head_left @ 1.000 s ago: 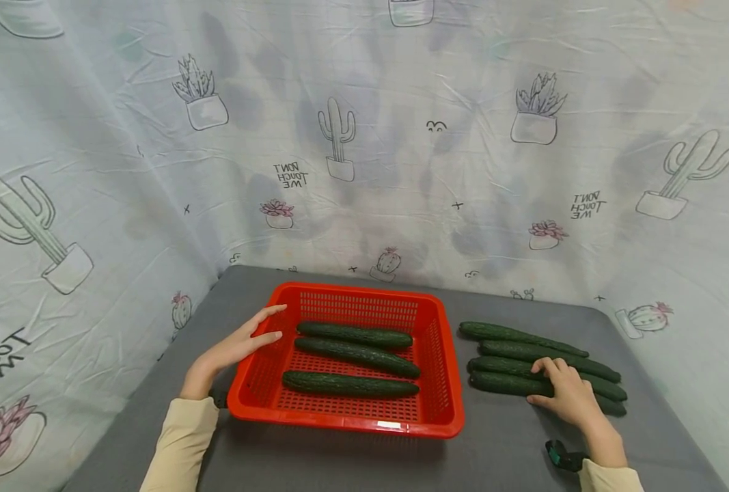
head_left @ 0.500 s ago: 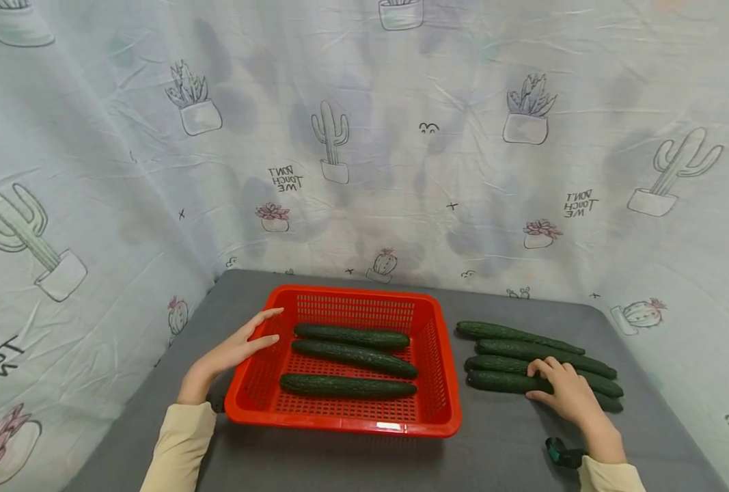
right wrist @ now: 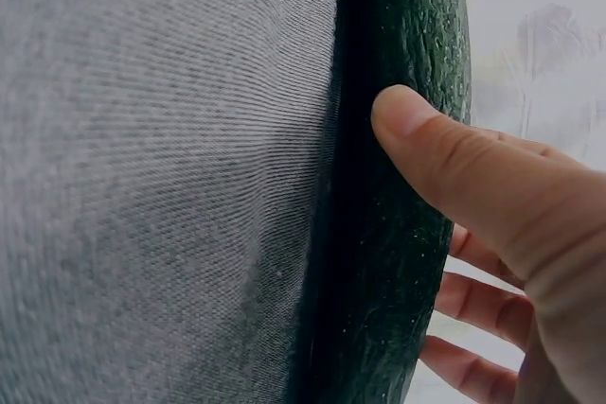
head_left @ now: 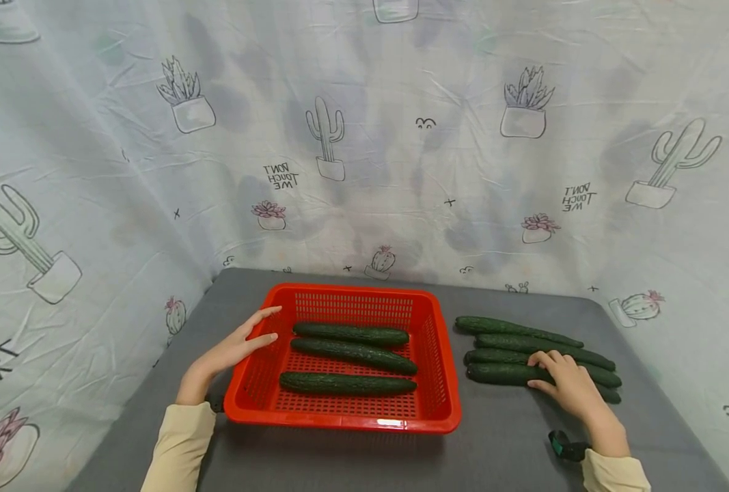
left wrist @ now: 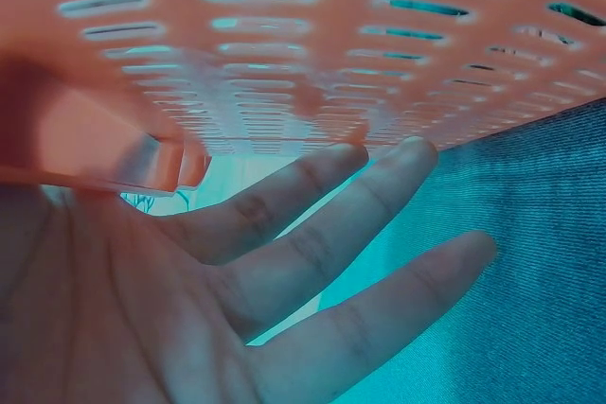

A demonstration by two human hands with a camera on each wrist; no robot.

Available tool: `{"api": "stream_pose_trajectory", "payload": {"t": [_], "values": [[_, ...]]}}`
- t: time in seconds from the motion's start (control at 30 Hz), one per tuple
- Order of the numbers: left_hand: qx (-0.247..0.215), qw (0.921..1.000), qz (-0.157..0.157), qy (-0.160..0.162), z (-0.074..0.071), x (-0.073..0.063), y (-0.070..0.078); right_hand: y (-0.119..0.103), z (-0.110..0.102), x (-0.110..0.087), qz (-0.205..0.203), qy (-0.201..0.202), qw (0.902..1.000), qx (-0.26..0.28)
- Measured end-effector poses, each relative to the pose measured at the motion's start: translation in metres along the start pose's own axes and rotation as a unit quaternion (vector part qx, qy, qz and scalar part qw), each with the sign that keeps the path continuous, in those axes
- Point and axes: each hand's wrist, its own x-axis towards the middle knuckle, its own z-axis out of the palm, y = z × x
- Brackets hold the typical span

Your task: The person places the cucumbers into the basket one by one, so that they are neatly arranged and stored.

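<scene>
1. Cucumber (head_left: 499, 374), front one of four to the right of the red basket (head_left: 315, 419), lay on the grey table (head_left: 499, 447) beneath the right hand (head_left: 570, 386); thumb on its near side, curled fingers across it, pinching it midway, both its ends showing.
2. Over the last second that thumb and those fingers had drawn slightly closer together; I took it as a hold firming up, with no lift visible.
3. Three other cucumbers (head_left: 514, 329) lay just behind it, also right of the basket.
4. Left hand (head_left: 231, 350) stayed at the basket's left rim, fingers straight and spread.
5. Inside the basket, three more cucumbers (head_left: 347, 384) lay roughly lengthwise.
6. Behind the basket hung a cactus-print cloth (head_left: 389, 171).
</scene>
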Motion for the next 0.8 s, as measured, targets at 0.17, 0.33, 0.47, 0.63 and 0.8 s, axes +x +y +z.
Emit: {"api": "stream_pose_trajectory", "payload": {"t": [0.17, 0.33, 0.47, 0.63, 0.8], "values": [[0.002, 1.0, 0.001, -0.001, 0.0, 0.0, 0.003, 0.0, 0.0, -0.001, 0.006, -0.003, 1.0, 0.004], [0.003, 1.0, 0.005, -0.003, -0.001, -0.001, 0.005, 0.0, -0.003, -0.002, -0.008, 0.033, 0.9993, 0.013], [0.001, 1.0, 0.005, -0.002, -0.001, -0.001, 0.005, -0.004, -0.009, -0.001, -0.034, 0.08, 0.9958, 0.027], [0.002, 1.0, 0.002, 0.002, 0.0, -0.002, 0.004, -0.012, -0.016, 0.002, -0.061, 0.096, 0.9919, 0.056], [0.001, 1.0, 0.0, 0.002, 0.001, -0.003, 0.004, -0.019, -0.021, 0.004, -0.074, 0.108, 0.99, 0.052]]}}
